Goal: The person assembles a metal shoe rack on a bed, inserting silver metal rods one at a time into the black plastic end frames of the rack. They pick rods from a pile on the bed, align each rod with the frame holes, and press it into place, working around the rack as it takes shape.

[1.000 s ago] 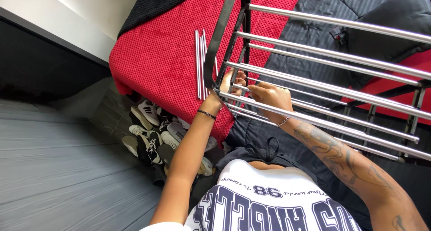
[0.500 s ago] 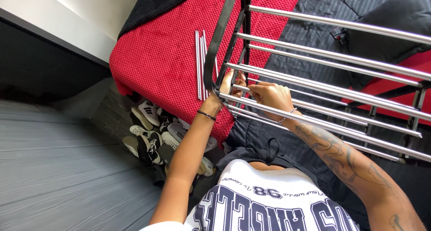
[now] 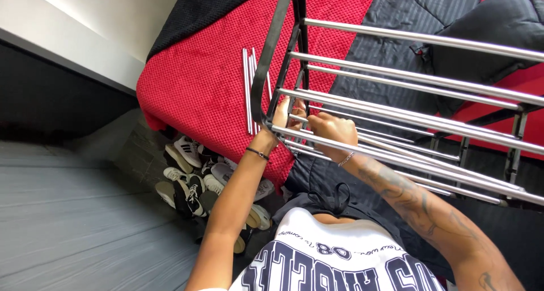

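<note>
From the head camera, much of both hands is masked by the metal rack (image 3: 396, 107), whose silver rods cross in front of them. The left hand (image 3: 283, 112) sits at the rack's dark end frame (image 3: 272, 47), fingers curled around a thin lower rod where it meets the frame; the fingertips themselves are hidden behind the bars. The right hand (image 3: 334, 129) is just beside it, touching, its fingers pinched on the same rod end, though whether the rod is seated in the frame cannot be made out. The rack's right side and top run out of the picture.

The rack stands over a bed with a red textured cover (image 3: 209, 81). On that cover, just left of the frame, lies a small bundle of loose silver rods (image 3: 249, 87), side by side. Below the bed edge, a heap of sneakers (image 3: 198, 178) sits on the grey floor (image 3: 73, 229), partly hidden by the left forearm.
</note>
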